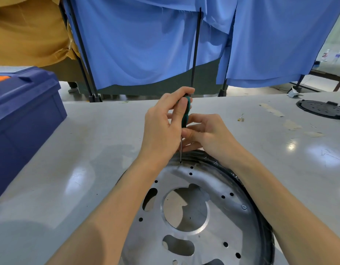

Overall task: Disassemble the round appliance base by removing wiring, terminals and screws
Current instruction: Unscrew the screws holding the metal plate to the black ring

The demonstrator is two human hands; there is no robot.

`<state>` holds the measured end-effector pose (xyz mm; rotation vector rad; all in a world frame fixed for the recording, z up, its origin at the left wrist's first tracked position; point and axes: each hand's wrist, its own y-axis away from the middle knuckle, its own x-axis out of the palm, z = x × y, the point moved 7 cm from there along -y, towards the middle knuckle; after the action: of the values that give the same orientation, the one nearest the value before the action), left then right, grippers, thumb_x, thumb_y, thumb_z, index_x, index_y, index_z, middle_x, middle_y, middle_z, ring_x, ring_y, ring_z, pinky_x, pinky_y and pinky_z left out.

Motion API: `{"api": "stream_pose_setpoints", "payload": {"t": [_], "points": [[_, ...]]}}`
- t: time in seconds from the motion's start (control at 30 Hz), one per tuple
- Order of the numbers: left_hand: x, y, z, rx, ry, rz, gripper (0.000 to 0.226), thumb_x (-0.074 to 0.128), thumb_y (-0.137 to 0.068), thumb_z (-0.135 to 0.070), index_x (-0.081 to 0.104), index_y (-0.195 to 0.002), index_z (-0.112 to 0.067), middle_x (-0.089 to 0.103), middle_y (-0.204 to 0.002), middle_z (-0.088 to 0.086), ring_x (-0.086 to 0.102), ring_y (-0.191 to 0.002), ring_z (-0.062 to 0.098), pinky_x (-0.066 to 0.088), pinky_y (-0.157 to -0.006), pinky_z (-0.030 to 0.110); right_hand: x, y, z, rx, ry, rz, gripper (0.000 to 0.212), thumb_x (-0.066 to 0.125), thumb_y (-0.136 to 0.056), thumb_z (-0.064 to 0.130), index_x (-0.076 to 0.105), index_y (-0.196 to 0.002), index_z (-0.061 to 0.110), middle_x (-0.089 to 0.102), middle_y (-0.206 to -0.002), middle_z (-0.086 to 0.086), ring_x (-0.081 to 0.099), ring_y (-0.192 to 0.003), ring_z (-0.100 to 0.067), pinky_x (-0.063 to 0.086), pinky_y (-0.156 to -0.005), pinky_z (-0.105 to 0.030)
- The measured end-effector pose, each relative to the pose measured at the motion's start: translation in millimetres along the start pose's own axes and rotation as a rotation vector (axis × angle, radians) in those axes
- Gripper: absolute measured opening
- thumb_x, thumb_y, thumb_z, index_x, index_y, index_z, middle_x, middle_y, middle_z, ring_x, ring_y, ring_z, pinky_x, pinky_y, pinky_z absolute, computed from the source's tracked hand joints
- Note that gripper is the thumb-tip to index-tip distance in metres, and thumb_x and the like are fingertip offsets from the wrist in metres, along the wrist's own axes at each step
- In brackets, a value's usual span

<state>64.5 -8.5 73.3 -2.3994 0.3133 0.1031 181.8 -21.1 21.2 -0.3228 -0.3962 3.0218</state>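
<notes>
1. Our left hand [161, 131] is curled round the upper part of a green-handled screwdriver [185, 113], with the thumb lying up along the handle and the fingertips wrapped over its top.
2. Our right hand [209, 134] comes in from the other side. Its fingers pinch the screwdriver where the handle meets the thin metal shaft.
3. The screwdriver stands nearly upright, and its tip sits on a small screw [180, 163] at the far edge of the metal plate.
4. The round appliance base [222, 217] lies flat on the desk [70, 150] right in front of us, under both forearms. It shows a silver metal plate with a large central opening, several cut-outs and many small holes, ringed by a black outer rim.
5. A second screw head [244, 207] sits in the plate on the right, near the rim.
6. A dark blue toolbox [22, 115] stands at the left edge of the desk, well apart from the base.
7. A black round cover [322, 109] lies at the far right of the desk. A small yellowish bit [241, 119] lies between it and our hands, too small for us to identify.
8. Blue cloth [146, 44] hangs on black poles behind the desk, with mustard cloth [28, 31] to its left.
</notes>
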Motion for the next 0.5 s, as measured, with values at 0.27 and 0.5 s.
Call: {"api": "stream_pose_setpoints", "payload": {"t": [0.27, 0.5], "points": [[-1.1, -1.0, 1.5, -0.007, -0.034, -0.016, 0.024, 0.062, -0.092, -0.025, 0.066, -0.114, -0.031, 0.054, -0.094, 0.002, 0.056, -0.083, 0.007, 0.054, -0.077, 0.03, 0.4, 1.3, 3.1, -0.037, 0.062, -0.009, 0.024, 0.068, -0.089, 0.014, 0.059, -0.105, -0.002, 0.074, -0.077, -0.009, 0.074, -0.07, -0.031, 0.061, -0.069, -0.044], [-4.0, -2.5, 3.0, -0.019, 0.01, -0.01, 0.031, 0.063, -0.092, -0.019, 0.063, -0.121, -0.027, 0.064, -0.098, 0.006, 0.063, -0.086, 0.015, 0.056, -0.071, 0.027, 2.1, 4.2, 4.0, -0.032, 0.05, -0.01, 0.021, 0.065, -0.092, 0.014, 0.058, -0.109, 0.005, 0.075, -0.083, -0.012, 0.074, -0.073, -0.03, 0.061, -0.074, -0.045]]}}
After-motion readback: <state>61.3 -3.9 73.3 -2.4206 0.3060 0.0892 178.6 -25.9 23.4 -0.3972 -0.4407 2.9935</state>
